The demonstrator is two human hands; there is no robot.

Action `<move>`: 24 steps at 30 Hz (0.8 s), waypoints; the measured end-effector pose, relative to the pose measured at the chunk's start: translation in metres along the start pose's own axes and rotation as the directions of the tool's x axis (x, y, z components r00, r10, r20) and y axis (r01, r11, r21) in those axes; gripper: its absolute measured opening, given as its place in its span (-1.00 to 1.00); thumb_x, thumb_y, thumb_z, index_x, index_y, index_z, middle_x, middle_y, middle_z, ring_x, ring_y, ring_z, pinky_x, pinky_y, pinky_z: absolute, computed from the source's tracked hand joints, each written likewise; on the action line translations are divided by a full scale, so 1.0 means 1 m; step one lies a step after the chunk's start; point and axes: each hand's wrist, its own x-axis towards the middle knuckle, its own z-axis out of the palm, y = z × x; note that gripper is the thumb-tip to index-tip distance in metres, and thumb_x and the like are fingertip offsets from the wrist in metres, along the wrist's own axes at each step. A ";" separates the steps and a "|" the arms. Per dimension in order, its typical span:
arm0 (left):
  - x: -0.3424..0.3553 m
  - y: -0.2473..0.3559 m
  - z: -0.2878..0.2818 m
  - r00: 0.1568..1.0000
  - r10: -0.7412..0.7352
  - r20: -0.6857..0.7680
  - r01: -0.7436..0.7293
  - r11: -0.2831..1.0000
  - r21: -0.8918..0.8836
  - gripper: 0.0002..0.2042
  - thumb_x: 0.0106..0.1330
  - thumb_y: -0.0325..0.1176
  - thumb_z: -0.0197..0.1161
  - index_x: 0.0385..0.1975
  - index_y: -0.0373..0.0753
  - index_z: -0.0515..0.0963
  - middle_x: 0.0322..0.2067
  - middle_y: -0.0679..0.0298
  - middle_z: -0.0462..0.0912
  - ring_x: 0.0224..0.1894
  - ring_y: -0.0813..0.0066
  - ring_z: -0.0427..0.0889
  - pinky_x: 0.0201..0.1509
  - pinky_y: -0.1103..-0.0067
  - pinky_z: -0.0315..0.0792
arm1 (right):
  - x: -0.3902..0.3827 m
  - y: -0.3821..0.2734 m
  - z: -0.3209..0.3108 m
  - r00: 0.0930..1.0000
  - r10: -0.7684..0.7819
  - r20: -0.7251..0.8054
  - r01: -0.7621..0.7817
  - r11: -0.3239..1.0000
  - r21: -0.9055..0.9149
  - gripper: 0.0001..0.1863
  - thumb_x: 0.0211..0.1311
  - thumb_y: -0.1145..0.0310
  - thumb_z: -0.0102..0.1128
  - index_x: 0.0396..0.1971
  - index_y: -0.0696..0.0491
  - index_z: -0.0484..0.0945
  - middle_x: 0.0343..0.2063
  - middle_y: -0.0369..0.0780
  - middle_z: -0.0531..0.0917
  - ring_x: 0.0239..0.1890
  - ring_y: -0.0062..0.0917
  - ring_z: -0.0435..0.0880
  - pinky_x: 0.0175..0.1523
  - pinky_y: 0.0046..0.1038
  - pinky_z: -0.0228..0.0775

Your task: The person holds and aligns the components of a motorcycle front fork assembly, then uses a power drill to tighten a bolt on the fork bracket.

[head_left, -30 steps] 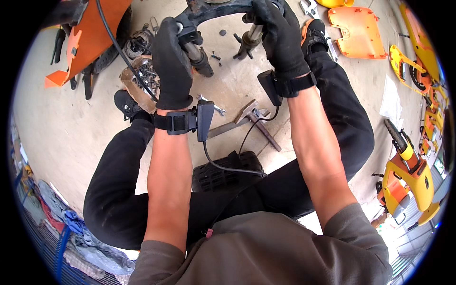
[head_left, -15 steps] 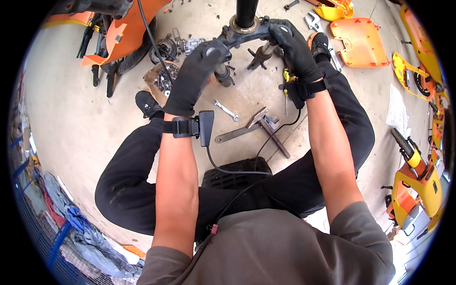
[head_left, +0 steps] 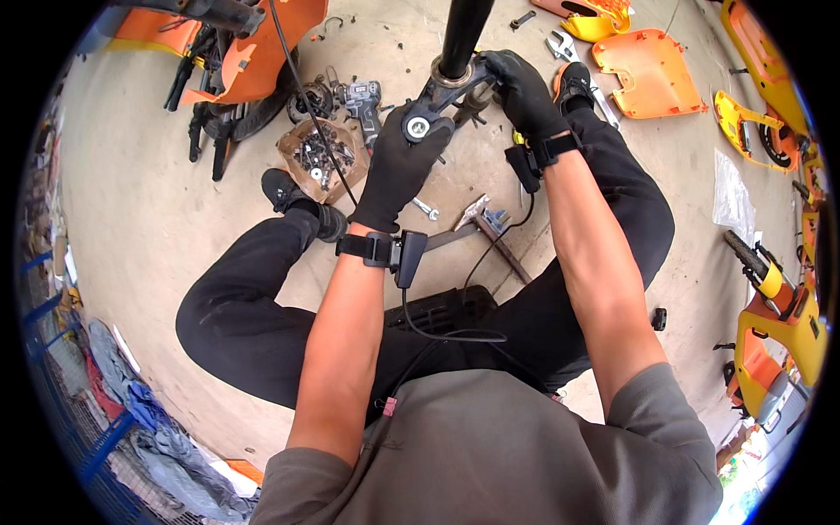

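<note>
Both of my gloved hands grip a black metal front fork (head_left: 444, 87), whose long black tube (head_left: 464, 31) points up and away from me. My left hand (head_left: 401, 166) is closed round the near left end of its crown, beside a round silver cap (head_left: 417, 128). My right hand (head_left: 525, 92) is wrapped round the far right end; its fingertips are partly hidden. Below the fork lie a wrench (head_left: 425, 208), a hammer (head_left: 506, 252) and a larger metal tool (head_left: 451, 234), partly under cables.
A box of small hardware (head_left: 289, 149), a power tool (head_left: 362, 96) and orange vehicle bodywork (head_left: 245, 66) are at the upper left. An orange panel (head_left: 647, 74), an adjustable wrench (head_left: 562, 45) and yellow-orange parts (head_left: 770, 332) lie to the right. Blue racking (head_left: 109, 442) borders the lower left.
The fork has turned, its left end coming toward me and to the right with my left hand. My right hand has moved slightly left. The long tube now tilts up toward the right.
</note>
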 end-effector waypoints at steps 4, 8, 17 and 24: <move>-0.010 -0.002 0.007 0.999 -0.006 -0.043 0.007 1.000 0.028 -0.58 0.16 -0.26 0.37 -0.11 -0.38 0.42 -0.41 0.31 0.55 -0.42 0.62 0.51 -0.34 0.62 0.43 | 0.020 0.003 0.013 0.990 -0.143 0.006 0.143 0.989 0.045 -0.61 0.08 0.61 -0.04 -0.05 0.10 0.53 -0.23 -0.10 0.60 -0.15 -0.26 0.59 -0.01 -0.41 0.42; -0.008 -0.007 0.013 0.993 0.026 -0.113 -0.023 0.999 0.029 -0.63 0.16 -0.28 0.37 -0.16 -0.38 0.45 -0.43 0.32 0.55 -0.44 0.63 0.50 -0.35 0.63 0.42 | 0.036 0.010 0.016 0.988 -0.118 0.100 0.111 0.991 0.077 -0.63 0.14 0.55 -0.03 -0.03 0.09 0.53 -0.20 -0.12 0.62 -0.16 -0.26 0.59 -0.02 -0.41 0.43; 0.005 0.013 -0.002 0.991 -0.126 0.039 0.119 0.984 0.131 -0.61 0.08 -0.22 0.42 -0.24 -0.37 0.48 -0.47 0.32 0.58 -0.49 0.63 0.51 -0.40 0.63 0.42 | 0.054 0.013 0.032 0.967 -0.165 0.193 0.130 0.975 0.181 -0.66 0.30 0.44 -0.10 0.03 0.01 0.51 -0.19 -0.21 0.59 -0.14 -0.39 0.57 0.01 -0.44 0.39; 0.015 0.011 -0.003 0.998 -0.061 -0.007 0.061 0.974 0.220 -0.64 0.08 -0.29 0.40 -0.20 -0.36 0.50 -0.43 0.26 0.61 -0.40 0.59 0.56 -0.33 0.62 0.44 | 0.058 0.000 0.033 0.956 0.126 0.264 -0.244 0.843 0.480 -0.67 0.43 0.28 -0.16 0.03 0.06 0.51 -0.05 -0.20 0.55 -0.02 -0.49 0.52 0.15 -0.48 0.30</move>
